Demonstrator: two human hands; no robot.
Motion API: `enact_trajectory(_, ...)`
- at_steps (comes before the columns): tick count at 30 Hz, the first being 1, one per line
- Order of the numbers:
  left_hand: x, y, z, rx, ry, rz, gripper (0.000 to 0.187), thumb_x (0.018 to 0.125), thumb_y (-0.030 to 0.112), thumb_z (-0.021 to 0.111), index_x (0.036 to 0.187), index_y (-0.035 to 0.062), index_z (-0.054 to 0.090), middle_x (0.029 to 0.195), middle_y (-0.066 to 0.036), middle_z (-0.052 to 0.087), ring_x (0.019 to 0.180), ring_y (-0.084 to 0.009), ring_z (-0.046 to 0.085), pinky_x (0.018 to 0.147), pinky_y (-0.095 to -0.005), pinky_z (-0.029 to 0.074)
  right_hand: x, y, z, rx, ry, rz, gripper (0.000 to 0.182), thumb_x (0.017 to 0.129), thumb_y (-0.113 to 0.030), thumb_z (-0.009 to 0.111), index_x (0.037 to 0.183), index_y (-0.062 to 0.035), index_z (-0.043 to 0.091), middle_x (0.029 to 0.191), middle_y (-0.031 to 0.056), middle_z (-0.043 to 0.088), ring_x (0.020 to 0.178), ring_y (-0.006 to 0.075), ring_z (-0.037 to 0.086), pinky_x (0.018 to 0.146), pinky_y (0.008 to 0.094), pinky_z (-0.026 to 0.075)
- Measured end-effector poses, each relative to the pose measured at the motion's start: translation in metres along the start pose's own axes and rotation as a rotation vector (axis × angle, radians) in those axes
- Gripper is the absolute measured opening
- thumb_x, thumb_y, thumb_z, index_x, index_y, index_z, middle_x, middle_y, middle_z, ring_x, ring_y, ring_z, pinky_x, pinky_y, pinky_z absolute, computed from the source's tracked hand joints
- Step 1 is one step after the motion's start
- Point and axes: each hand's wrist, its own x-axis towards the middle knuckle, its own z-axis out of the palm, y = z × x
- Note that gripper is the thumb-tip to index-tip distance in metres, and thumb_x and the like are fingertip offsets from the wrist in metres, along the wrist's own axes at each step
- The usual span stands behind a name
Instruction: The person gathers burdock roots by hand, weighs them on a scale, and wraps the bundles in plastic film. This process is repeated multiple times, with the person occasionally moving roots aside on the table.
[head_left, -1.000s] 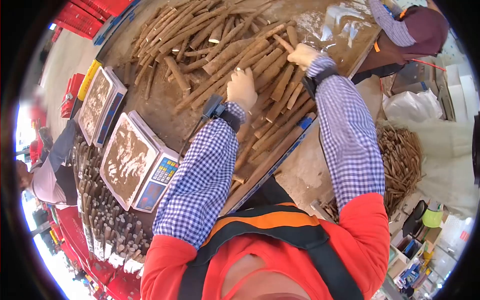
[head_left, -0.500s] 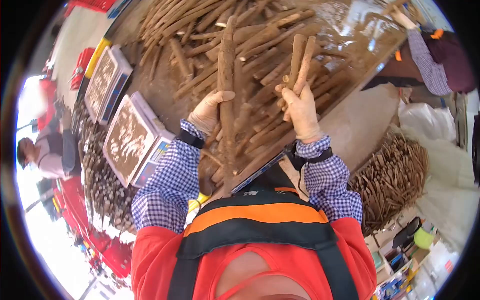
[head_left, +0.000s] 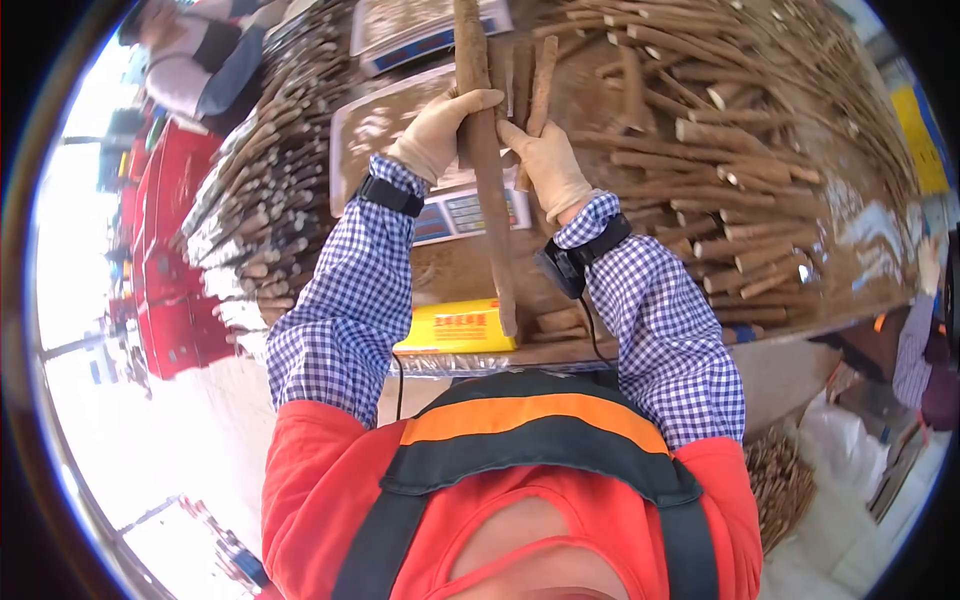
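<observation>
My left hand, in a pale glove, is wrapped round a long brown yam. The yam stands nearly lengthwise in view, its thin end pointing down toward the table edge. My right hand, also gloved, grips shorter yam pieces that stick up past the fingers, close beside the long yam. Behind both hands is a weighing scale with a soil-marked pan and a keypad at its front; the yams hide part of it.
A second scale stands farther back. Loose yams cover the table's right side, and stacked bundles line the left. A yellow box lies at the near edge. One person is at upper left; another's checked sleeve shows at right.
My view and body have turned left, from the yam pile toward the scales. Both hands still hold their yams, now over the nearer scale and closer together.
</observation>
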Motion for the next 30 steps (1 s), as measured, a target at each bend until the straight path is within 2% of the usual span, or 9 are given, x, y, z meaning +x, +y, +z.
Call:
enact_trajectory(6,-0.02,0.018,-0.113,0.219,0.299,-0.048,0.038,0.082,0.032,0.075,0.105,0.0051,0.061,0.081,-0.002,0.064,0.065,-0.0135,0.064,0.054,-0.0328,0.058,0.051,0.08,0.073,-0.235,0.005,-0.032,0.045,0.086,-0.024,0.067,0.118,0.0059,0.056,0.079,0.0139,0.066,0.067,0.0232,0.065,0.061,0.033,0.053)
enact_trajectory(9,-0.017,0.001,-0.154,0.427,0.422,-0.008,0.048,0.083,0.041,0.073,0.105,0.0005,0.06,0.084,-0.007,0.065,0.068,-0.0174,0.065,0.055,-0.0337,0.056,0.05,0.096,0.09,-0.418,0.037,-0.101,0.03,0.092,-0.029,0.065,0.098,0.0006,0.061,0.075,0.0066,0.065,0.058,0.0122,0.057,0.04,0.0253,0.038)
enact_trajectory(12,-0.019,-0.016,-0.178,0.622,0.574,-0.033,0.058,0.087,0.05,0.065,0.105,-0.0042,0.06,0.086,-0.014,0.068,0.071,-0.0224,0.068,0.054,-0.0366,0.054,0.019,0.052,0.116,-0.405,0.053,0.218,0.034,0.093,-0.03,0.064,0.097,0.0025,0.058,0.07,0.0093,0.064,0.044,0.0146,0.053,0.035,0.0283,0.038)
enact_trajectory(18,-0.063,-0.035,-0.202,0.803,0.597,0.082,0.057,0.094,0.044,0.055,0.119,-0.0076,0.055,0.109,-0.028,0.064,0.104,-0.0379,0.062,0.089,-0.0391,0.048,0.004,0.044,0.106,-0.622,0.097,0.218,0.03,0.093,-0.025,0.062,0.104,0.0014,0.055,0.072,0.0098,0.063,0.039,0.0123,0.048,0.034,0.0247,0.037)
enact_trajectory(23,-0.073,-0.039,-0.223,0.737,0.719,0.349,0.05,0.095,0.039,0.058,0.113,-0.0078,0.058,0.09,-0.015,0.065,0.082,-0.0229,0.06,0.075,-0.0334,0.048,-0.04,0.027,0.101,-0.503,0.18,0.037,0.037,0.091,-0.023,0.064,0.115,0.0026,0.054,0.088,0.01,0.065,0.047,0.0096,0.052,0.035,0.0191,0.037)
enact_trajectory(26,-0.083,-0.012,-0.197,0.482,0.466,0.157,0.046,0.091,0.031,0.063,0.116,-0.0078,0.057,0.1,-0.016,0.064,0.088,-0.0211,0.058,0.079,-0.0304,0.048,-0.01,0.029,0.109,-0.741,0.056,0.187,0.042,0.09,-0.028,0.064,0.118,0.0009,0.054,0.08,0.009,0.064,0.053,0.0124,0.056,0.039,0.0262,0.044)
enact_trajectory(28,-0.077,-0.014,-0.19,0.579,0.192,0.348,0.042,0.09,0.022,0.063,0.119,-0.0072,0.056,0.105,-0.015,0.062,0.092,-0.0209,0.058,0.082,-0.0294,0.048,0.028,0.041,0.125,-0.926,0.033,-0.157,0.039,0.091,-0.035,0.061,0.106,0.0008,0.063,0.075,0.0114,0.065,0.057,0.0204,0.062,0.048,0.038,0.051)
enact_trajectory(29,-0.074,-0.02,-0.189,1.048,0.064,0.992,0.03,0.099,0.017,0.047,0.119,-0.0029,0.056,0.096,-0.013,0.062,0.087,-0.0213,0.059,0.078,-0.0311,0.048,0.045,0.048,0.139,-1.289,0.16,-0.223,0.038,0.09,-0.036,0.059,0.088,0.0001,0.069,0.074,0.0164,0.067,0.064,0.0293,0.066,0.059,0.0469,0.054)
enact_trajectory(30,-0.059,-0.029,-0.187,0.846,0.024,0.747,0.027,0.098,0.015,0.048,0.119,-0.002,0.056,0.099,-0.013,0.062,0.091,-0.0215,0.059,0.079,-0.031,0.049,0.066,0.069,0.14,-1.31,0.238,-0.213,0.034,0.087,-0.031,0.06,0.088,0.0005,0.07,0.082,0.0196,0.068,0.074,0.032,0.068,0.066,0.0469,0.055)
